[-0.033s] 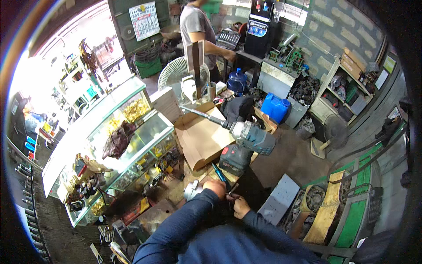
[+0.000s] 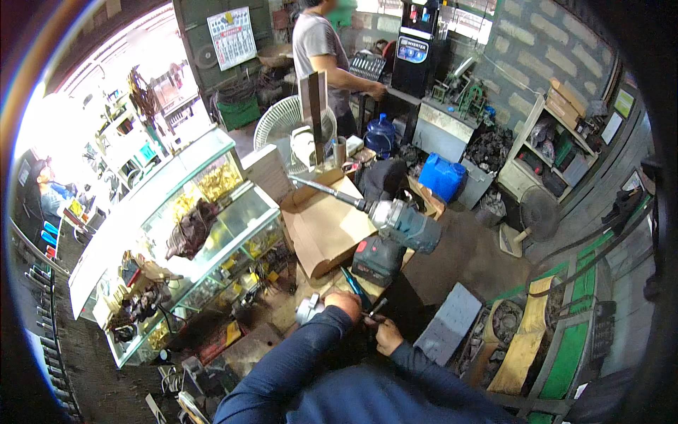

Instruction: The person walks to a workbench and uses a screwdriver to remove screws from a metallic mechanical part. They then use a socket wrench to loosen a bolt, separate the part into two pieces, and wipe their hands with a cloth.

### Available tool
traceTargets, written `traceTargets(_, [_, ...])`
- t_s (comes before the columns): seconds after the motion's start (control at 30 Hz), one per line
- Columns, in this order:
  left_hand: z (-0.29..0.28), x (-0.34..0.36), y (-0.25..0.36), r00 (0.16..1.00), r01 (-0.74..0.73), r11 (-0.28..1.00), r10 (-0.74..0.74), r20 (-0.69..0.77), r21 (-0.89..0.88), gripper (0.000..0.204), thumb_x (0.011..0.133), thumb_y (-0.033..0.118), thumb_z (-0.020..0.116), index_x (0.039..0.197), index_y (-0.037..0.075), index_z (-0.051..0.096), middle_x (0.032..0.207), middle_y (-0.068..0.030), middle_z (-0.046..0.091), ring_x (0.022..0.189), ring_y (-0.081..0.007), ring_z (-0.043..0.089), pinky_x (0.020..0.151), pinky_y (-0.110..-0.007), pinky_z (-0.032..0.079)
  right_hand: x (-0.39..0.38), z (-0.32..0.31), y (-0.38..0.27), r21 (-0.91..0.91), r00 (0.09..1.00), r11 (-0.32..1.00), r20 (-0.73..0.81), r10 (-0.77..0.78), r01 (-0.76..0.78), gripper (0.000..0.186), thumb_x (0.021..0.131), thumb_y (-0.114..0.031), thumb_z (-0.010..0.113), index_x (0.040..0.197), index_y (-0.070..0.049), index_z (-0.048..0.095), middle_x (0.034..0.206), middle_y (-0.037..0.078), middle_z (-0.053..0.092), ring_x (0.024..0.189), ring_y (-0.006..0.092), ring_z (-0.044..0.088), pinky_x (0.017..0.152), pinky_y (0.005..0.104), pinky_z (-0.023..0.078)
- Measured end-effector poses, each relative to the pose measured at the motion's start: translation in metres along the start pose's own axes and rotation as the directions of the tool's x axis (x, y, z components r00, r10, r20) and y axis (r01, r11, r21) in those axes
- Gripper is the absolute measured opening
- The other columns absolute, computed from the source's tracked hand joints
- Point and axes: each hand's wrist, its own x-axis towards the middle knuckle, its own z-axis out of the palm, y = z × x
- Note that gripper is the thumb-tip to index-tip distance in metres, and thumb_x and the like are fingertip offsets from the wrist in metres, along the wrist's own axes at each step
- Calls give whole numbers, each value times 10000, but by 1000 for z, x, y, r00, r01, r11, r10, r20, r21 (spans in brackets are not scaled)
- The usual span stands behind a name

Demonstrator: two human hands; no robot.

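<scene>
My left hand (image 2: 345,304) is closed at the near edge of the bench, its fingers curled around something hidden from view. Against it lies a slim teal-and-black tool (image 2: 353,284), which may or may not be in its grip. A round silver metal part (image 2: 308,308) sits just left of that wrist. Close by on the right, my right hand (image 2: 387,336) pinches a small dark piece, with a short metal pin (image 2: 380,306) standing up beside its fingertips. Beyond both hands, a teal-and-black cordless drill (image 2: 399,222) with a long bit rests on its battery.
An open cardboard box (image 2: 325,233) lies behind the drill's bit. To the left stands a glass display case (image 2: 233,219) with parts inside. At right are a grey block (image 2: 450,321) and yellow-edged bins (image 2: 519,353). A person (image 2: 325,56) stands at the back near a white fan (image 2: 279,131).
The short metal pin by my right hand has tilted and shifted slightly to the right. Both hands stay nearly in place. The view has moved a little.
</scene>
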Motion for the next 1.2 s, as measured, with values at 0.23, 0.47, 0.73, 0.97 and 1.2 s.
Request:
traceTargets(0.23, [-18, 15, -10, 977, -79, 993, 61, 203, 85, 487, 818, 461, 819, 1176, 131, 812, 1317, -138, 751, 1228, -318, 718, 971, -432, 596, -13, -15, -4, 4, 993, 998, -105, 57, -57, 129, 978, -30, 642, 1062, -39, 740, 949, 7, 674, 898, 140, 586, 842, 293, 451])
traceTargets(0.47, [-4, 23, -6, 994, -77, 989, 67, 83, 127, 371, 856, 368, 801, 1145, 137, 820, 1193, -108, 800, 1152, -302, 758, 856, -544, 619, -15, -18, -1, 31, 998, 999, -45, 45, -44, 90, 1022, -170, 729, 1069, -93, 727, 846, -43, 634, 708, 98, 519, 629, 298, 406])
traceTargets(0.73, [6, 33, 0, 991, 24, 996, -13, 131, -81, 369, 907, 228, 775, 1256, 109, 786, 1326, -119, 756, 1189, -331, 741, 890, -494, 618, -6, -28, -4, 29, 1000, 1000, 25, -9, 8, 142, 1039, -227, 696, 1140, -128, 679, 693, -65, 470, 500, 91, 380, 421, 287, 252])
traceTargets(0.97, [12, 39, -6, 988, -78, 991, 92, 123, -111, 384, 871, 161, 793, 1247, 83, 788, 1304, -124, 764, 1182, -319, 742, 867, -482, 623, 0, -28, -1, 8, 999, 999, -22, -36, 36, 222, 998, -59, 536, 1162, -119, 674, 942, -27, 633, 610, 69, 453, 512, 234, 331])
traceTargets(1.2, [18, 47, -1, 1000, -10, 989, 13, 18, -147, 343, 852, 212, 806, 1185, 131, 818, 1228, -100, 793, 1097, -320, 771, 831, -493, 628, -7, -25, -9, 51, 1000, 998, 13, 19, -20, 164, 1012, -79, 569, 1134, -126, 667, 885, -32, 630, 510, 105, 464, 441, 266, 347])
